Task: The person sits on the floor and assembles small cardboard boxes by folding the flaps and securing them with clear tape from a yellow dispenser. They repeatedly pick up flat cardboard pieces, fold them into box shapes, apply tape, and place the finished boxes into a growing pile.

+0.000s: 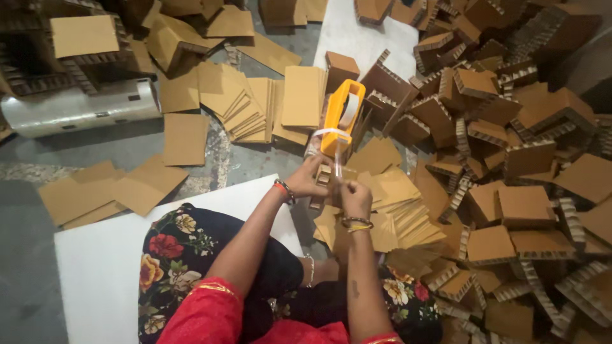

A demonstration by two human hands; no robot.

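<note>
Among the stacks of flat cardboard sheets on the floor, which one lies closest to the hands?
The fanned stack of flat sheets just right of the right hand, beneath the yellow tape dispenser. The other stacks lie farther up and left on the floor.

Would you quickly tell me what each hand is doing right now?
Left hand: closed on a small cardboard piece.
Right hand: fingers pinched on the clear tape strip below the yellow dispenser.

A single head-worn camera looked steeply down from above the seated person, facing forward across the lap to the floor (38,280) beyond. The forearms ran up from six o'clock to mid-frame, quite near the lens. Loose cardboard sheets (185,137) lay toward ten o'clock, folded corner pieces (523,204) toward three. No second view shared the scene.
</note>
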